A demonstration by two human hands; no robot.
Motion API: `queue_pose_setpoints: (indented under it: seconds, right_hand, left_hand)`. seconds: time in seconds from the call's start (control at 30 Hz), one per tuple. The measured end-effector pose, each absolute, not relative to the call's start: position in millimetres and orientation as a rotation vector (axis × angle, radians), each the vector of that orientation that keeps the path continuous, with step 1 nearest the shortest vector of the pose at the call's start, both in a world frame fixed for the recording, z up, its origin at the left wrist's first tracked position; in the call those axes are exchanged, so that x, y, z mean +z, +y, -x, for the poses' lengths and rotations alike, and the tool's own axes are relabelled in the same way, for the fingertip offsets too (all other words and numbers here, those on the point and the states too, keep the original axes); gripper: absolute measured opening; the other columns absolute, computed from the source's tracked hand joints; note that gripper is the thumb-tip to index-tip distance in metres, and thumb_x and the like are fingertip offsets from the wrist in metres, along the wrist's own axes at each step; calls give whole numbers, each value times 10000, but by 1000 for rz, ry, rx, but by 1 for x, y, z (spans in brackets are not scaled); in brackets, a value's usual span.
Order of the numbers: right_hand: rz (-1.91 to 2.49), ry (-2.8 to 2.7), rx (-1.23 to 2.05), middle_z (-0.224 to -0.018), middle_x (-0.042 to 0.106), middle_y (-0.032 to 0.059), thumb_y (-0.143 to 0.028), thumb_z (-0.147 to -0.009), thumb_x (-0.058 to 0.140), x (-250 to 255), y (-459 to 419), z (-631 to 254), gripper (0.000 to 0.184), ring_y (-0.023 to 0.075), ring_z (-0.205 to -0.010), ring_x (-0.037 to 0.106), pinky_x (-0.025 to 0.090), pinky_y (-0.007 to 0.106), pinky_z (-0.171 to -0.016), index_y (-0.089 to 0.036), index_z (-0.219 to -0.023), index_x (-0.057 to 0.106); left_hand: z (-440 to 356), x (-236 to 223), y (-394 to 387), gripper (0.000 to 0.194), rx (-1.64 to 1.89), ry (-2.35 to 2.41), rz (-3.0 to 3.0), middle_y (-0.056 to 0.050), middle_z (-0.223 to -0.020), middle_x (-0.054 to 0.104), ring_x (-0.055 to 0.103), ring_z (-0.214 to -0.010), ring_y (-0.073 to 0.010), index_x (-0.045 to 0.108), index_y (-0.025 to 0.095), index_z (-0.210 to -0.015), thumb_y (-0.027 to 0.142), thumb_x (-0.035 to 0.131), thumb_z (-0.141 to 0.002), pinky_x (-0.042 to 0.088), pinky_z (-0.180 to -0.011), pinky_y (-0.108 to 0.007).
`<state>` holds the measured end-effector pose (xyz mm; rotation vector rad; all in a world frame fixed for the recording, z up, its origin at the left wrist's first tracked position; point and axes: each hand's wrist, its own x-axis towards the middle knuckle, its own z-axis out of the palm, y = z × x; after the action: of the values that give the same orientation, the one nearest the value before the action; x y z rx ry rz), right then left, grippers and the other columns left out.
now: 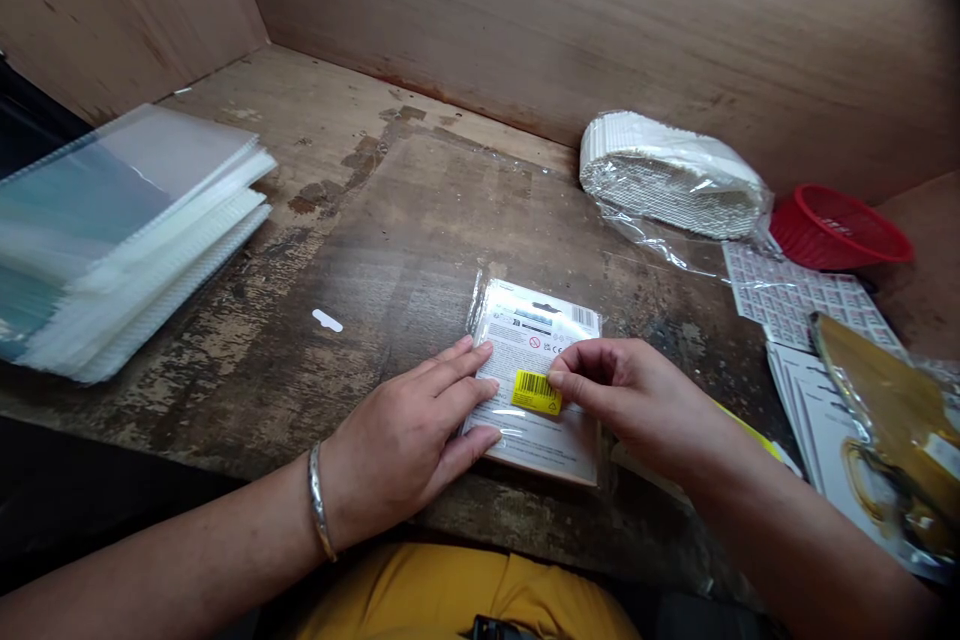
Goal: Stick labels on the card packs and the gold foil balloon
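Observation:
A white printed card package (536, 320) in a clear plastic sleeve lies on the worn wooden table in front of me. My left hand (420, 420) rests along its left edge, fingers stretched out over the sleeve. Between the thumb and forefinger of my right hand (615, 395) is the right edge of a yellow barcode sticker (534, 392), which lies against the package face. Whether the sticker is fully stuck down I cannot tell. The curled fingers of the right hand are partly hidden.
Clear plastic sleeves (150, 240) are stacked at the left. A small white cut-out piece (327, 321) lies nearby. At the right are a plastic-wrapped white bundle (667, 170), a red basket (840, 225), sticker sheets (810, 295), white cards (799, 400) and an amber plastic pouch (892, 400).

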<state>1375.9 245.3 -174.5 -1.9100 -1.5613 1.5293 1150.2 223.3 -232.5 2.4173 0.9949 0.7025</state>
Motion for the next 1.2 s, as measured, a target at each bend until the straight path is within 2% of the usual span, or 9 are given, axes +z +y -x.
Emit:
queue_pose_setpoints:
  seconds: [0.27, 0.6, 1.03, 1.1, 1.2]
  right_hand:
    - [1983, -1710, 1308, -653, 610, 14, -337, -752, 578, -174, 243, -1368, 196, 140, -594, 527, 409, 253, -547, -165, -666, 611]
    - [2017, -1834, 1083, -651, 645, 19, -343, -798, 546, -181, 238, -1370, 200, 161, -589, 551, 417, 273, -551, -185, -697, 618]
    - [2029, -1971, 869, -625, 635, 6, -317, -819, 526, -189, 233, -1367, 187, 153, -573, 548, 374, 269, -544, -206, -692, 607]
    - [2033, -1984, 845, -628, 637, 7, -312, -817, 522, -190, 233, -1367, 179, 155, -576, 551, 369, 270, -545, -210, -698, 608]
    - [2041, -1987, 818, -627, 641, 8, -301, -806, 530, -191, 232, -1366, 167, 155, -574, 554, 366, 270, -546, -211, -690, 609]
  left_hand:
    - [-1151, -232, 223, 306, 717, 992, -2423, -144, -1390, 512, 412, -1346, -235, 599, 119, -1164, 300, 529, -927, 411, -1100, -386]
    - [-1150, -233, 223, 317, 685, 990, -2430, -135, -1411, 491, 392, -1359, -233, 579, 130, -1190, 299, 526, -927, 402, -1106, -400]
    - [-1149, -233, 222, 320, 681, 992, -2435, -142, -1410, 488, 396, -1356, -237, 574, 122, -1191, 297, 527, -928, 387, -1117, -389]
    - [-1150, -233, 223, 338, 682, 986, -2445, -147, -1417, 475, 394, -1357, -244, 546, 142, -1246, 276, 509, -938, 401, -1104, -399]
    - [-1152, -233, 223, 381, 631, 990, -2502, -157, -1442, 427, 379, -1362, -281, 497, 236, -1336, 239, 467, -956, 431, -1066, -438]
